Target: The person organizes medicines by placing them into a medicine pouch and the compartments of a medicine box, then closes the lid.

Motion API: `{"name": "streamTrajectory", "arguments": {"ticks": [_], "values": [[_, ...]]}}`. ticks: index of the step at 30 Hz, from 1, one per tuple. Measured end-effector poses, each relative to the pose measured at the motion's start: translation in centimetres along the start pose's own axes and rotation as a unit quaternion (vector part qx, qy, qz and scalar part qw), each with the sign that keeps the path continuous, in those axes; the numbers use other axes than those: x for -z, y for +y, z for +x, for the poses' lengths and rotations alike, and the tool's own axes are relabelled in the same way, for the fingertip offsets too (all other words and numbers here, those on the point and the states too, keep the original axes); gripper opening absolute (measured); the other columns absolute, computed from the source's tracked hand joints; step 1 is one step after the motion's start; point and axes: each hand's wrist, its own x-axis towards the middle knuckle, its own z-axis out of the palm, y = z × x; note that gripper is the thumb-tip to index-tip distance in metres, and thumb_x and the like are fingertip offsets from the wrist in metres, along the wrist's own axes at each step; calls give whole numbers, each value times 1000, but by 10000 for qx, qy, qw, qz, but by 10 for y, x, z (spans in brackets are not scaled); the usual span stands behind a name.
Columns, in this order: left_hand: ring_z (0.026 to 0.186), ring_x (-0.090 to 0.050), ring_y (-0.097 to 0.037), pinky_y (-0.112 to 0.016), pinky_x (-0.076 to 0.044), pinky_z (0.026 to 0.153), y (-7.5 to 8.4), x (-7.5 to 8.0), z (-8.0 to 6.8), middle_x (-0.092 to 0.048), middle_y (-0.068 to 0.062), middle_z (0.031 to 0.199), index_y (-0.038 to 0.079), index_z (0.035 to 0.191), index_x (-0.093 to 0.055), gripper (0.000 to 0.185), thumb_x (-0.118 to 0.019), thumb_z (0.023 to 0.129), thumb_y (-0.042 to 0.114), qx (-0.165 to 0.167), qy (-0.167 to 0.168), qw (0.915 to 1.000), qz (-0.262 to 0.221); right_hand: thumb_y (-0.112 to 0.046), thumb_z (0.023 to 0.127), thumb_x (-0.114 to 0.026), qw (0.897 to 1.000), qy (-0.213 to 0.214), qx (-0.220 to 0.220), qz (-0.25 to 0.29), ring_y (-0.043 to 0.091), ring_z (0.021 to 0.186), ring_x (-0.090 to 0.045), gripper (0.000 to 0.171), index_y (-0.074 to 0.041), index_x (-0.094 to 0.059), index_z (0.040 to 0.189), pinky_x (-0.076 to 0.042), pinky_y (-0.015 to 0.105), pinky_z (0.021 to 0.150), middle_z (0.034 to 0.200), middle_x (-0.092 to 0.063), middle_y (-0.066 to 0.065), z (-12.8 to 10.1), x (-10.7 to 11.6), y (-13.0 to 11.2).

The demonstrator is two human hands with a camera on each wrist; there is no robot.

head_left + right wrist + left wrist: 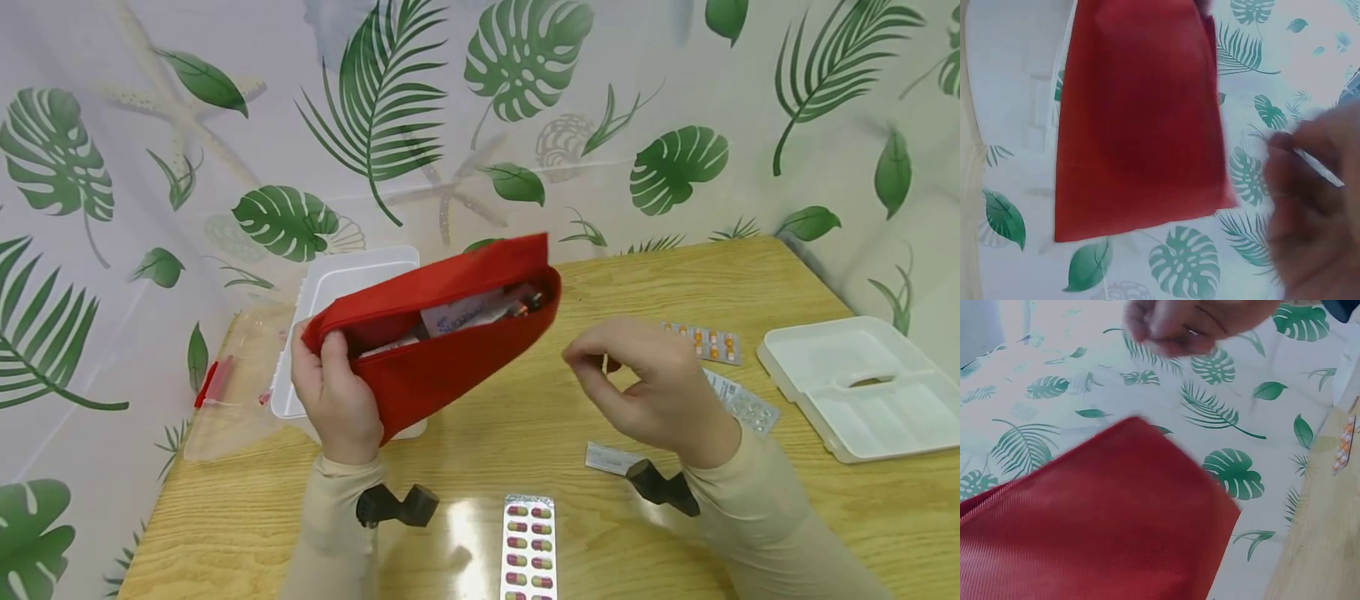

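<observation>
My left hand [337, 404] grips the left end of a red zip pouch [450, 367], thumb over its edge. Held tilted above the table, the pouch gapes along its top. White packets [465, 312] and other small items show inside, partly hidden by the red fabric. To the pouch's right and apart from it is my right hand [648, 383], its thumb and forefinger tips together and the other fingers curled; I see nothing in them. In the right wrist view the same hand [1310, 219] is blurred beside the pouch [1141, 125].
A blister strip of red-and-yellow capsules [529, 550] lies near the front. Further blister packs [720, 343] and a small white packet [611, 458] lie about the right hand. A white compartment tray [862, 400] is at right; a white box [360, 267] and a clear bag [240, 417] at left.
</observation>
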Motion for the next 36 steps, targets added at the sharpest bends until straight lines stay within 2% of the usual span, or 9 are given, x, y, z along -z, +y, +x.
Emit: {"name": "streamTrajectory", "arguments": {"ticks": [3, 6, 8, 10, 11, 17, 30, 33, 36], "values": [[103, -54, -32, -41, -44, 86, 1, 2, 3, -60, -16, 111, 4, 113, -53, 22, -41, 97, 13, 191, 410, 9988, -187, -23, 89, -67, 9813, -1751, -796, -20, 5, 71, -57, 15, -9, -70, 96, -48, 20, 61, 87, -68, -5, -7, -12, -2], [103, -54, -31, -41, -44, 86, 1, 4, 5, -59, -16, 112, 5, 114, -53, 23, -41, 97, 14, 235, 583, 9977, -248, -39, 84, -72, 9117, -3699, -1773, -210, 8, 81, -61, 38, -10, -68, 109, -52, 26, 72, 101, -68, -3, -18, -35, -10], [104, -54, -31, -41, -44, 87, 1, 5, 6, -59, -16, 113, 4, 116, -52, 24, -41, 97, 13, 217, 600, 9977, -248, -49, 79, -74, 8611, -4595, -2146, -364, 12, 89, -63, 54, -10, -65, 115, -52, 32, 78, 108, -67, 1, -26, -53, -17], [103, -55, -31, -41, -44, 87, 1, 5, 6, -60, -15, 112, 3, 115, -52, 24, -41, 97, 13, 194, 595, 9977, -260, -53, 74, -76, 8307, -5073, -2242, -477, 14, 90, -62, 64, -9, -63, 119, -52, 34, 78, 108, -66, 2, -34, -66, -23], [102, -55, -31, -40, -44, 87, 1, 5, 6, -60, -16, 111, 3, 115, -52, 23, -41, 97, 13, 177, 564, 9979, -254, -53, 71, -77, 8244, -5177, -2232, -515, 13, 87, -61, 64, -9, -62, 115, -52, 33, 74, 102, -65, -1, -37, -71, -25], [100, -55, -32, -40, -45, 83, 0, 4, 4, -60, -18, 109, 6, 109, -53, 18, -41, 96, 12, 39, 273, 9994, -213, -44, 64, -83, 8133, -5389, -2107, -615, 6, 66, -47, 59, -13, -59, 108, -45, 26, 57, 81, -52, -9, -48, -84, -30], [98, -55, -32, -41, -44, 82, 3, 2, 0, -60, -19, 107, 0, 108, -51, 20, -40, 95, 10, -318, 54, 9990, -307, -26, 64, -86, 8111, -5458, -2015, -592, 6, 60, -44, 43, -13, -57, 92, -42, 23, 55, 74, -45, -9, -54, -93, -29], [97, -55, -32, -41, -44, 82, 3, 2, 0, -61, -18, 106, 2, 107, -52, 18, -41, 94, 9, -372, 32, 9987, -341, -26, 67, -86, 8156, -5384, -2034, -589, 5, 60, -44, 39, -12, -58, 90, -42, 21, 55, 76, -44, -8, -54, -93, -28], [96, -56, -32, -39, -44, 82, 3, 0, -1, -61, -18, 103, 3, 105, -53, 17, -41, 94, 8, -412, 59, 9985, -356, -24, 71, -83, 8343, -5140, -1904, -582, 6, 60, -43, 33, -14, -57, 87, -41, 20, 54, 77, -43, -8, -53, -90, -24]]}}
